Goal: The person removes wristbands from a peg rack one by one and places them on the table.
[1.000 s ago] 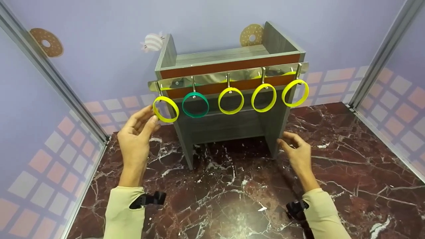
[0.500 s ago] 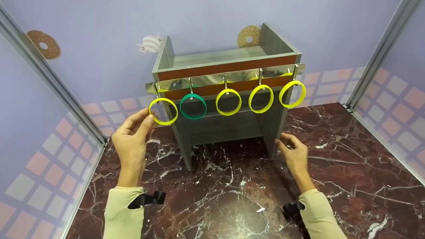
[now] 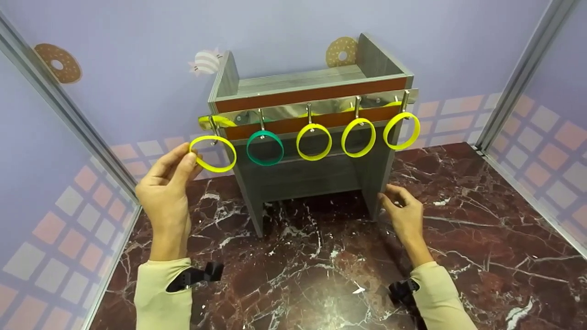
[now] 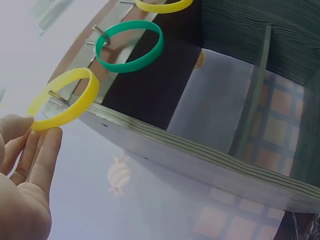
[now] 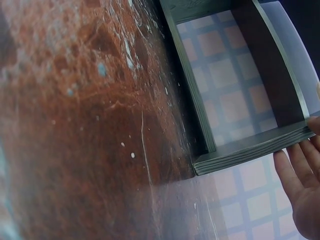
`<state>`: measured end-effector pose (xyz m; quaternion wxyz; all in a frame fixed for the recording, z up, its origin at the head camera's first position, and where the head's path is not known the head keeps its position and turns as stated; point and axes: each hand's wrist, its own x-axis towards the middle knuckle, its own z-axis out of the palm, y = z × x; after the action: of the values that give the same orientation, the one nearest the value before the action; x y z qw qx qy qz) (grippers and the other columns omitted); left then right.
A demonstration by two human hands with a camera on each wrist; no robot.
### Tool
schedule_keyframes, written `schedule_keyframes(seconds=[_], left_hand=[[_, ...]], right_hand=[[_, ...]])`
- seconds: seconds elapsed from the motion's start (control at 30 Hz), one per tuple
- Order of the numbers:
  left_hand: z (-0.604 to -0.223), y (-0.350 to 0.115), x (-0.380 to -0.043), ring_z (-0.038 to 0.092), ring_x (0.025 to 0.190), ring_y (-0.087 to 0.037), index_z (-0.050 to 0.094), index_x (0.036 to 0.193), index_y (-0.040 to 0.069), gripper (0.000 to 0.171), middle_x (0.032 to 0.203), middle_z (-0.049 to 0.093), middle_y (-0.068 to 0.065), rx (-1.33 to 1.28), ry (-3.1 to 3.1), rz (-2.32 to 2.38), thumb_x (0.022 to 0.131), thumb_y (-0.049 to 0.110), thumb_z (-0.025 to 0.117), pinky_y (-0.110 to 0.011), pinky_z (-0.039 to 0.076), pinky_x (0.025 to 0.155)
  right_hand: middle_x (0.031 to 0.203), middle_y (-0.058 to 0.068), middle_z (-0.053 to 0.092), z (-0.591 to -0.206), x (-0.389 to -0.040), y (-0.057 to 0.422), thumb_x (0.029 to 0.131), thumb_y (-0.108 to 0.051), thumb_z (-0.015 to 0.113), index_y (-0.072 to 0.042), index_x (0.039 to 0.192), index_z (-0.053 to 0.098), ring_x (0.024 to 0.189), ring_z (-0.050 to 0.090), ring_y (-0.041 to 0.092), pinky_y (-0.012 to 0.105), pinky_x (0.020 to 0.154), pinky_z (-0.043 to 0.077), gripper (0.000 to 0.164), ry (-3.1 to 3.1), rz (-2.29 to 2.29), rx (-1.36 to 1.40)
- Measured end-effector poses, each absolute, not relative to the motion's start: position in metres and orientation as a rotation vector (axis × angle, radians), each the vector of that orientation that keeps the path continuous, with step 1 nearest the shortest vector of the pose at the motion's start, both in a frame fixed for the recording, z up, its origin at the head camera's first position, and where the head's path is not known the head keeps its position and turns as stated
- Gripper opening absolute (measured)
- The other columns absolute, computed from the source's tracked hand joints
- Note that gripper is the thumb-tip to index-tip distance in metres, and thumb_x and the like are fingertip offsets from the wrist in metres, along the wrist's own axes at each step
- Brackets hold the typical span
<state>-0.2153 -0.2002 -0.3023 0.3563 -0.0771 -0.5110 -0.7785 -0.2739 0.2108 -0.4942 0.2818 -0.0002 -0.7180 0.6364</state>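
My left hand [image 3: 167, 195] pinches the left edge of a yellow silicone wristband [image 3: 218, 170] between thumb and fingertips. The tip of the leftmost hook still shows inside this band in the left wrist view, and the band is pulled slightly out of round. Beside it a green wristband [image 3: 265, 163] hangs on its own hook, followed by several yellow wristbands [image 3: 314, 158] on the same metal hook rail [image 3: 289, 111]. Low on the right, my right hand [image 3: 406, 211] grips the front edge of the grey wooden shelf's side panel [image 3: 383, 183], thumb inside and fingers outside.
The grey shelf [image 3: 316, 172] stands on a dark red marbled tabletop [image 3: 302, 284], with the rail across its upper front. Purple printed walls [image 3: 137, 55] close in the back and both sides, joined by metal corner posts [image 3: 518, 68].
My left hand has moved left with the pinched yellow wristband, drawing it away from the green one. My right hand keeps its grip on the shelf panel; the view has shifted slightly.
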Motion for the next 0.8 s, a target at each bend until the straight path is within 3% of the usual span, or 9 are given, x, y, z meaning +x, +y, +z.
schedule_keyframes(seconds=[0.4,0.8], left_hand=[[-0.305,-0.205,-0.2,0.077,0.09,-0.029,0.074,0.108,-0.015,0.019,0.103,0.075,-0.025,-0.195,-1.204,-2.059,0.089,-0.014,0.078,-0.037,0.065,0.082],[-0.337,-0.215,-0.196,0.077,0.088,-0.029,0.073,0.109,-0.018,0.019,0.102,0.075,-0.026,-0.088,-1.136,-2.109,0.09,-0.015,0.077,-0.038,0.064,0.084]], right_hand=[[0.099,0.025,0.075,-0.463,-0.252,0.198,0.092,0.011,0.076,0.018,0.113,0.07,0.079,0.069,0.004,0.012,0.068,0.056,0.023,-1.905,1.697,0.021],[0.104,0.024,0.075,-0.494,-0.274,0.211,0.092,0.006,0.08,0.012,0.115,0.074,0.084,0.069,0.002,0.013,0.074,0.058,0.024,-1.922,1.689,0.008]])
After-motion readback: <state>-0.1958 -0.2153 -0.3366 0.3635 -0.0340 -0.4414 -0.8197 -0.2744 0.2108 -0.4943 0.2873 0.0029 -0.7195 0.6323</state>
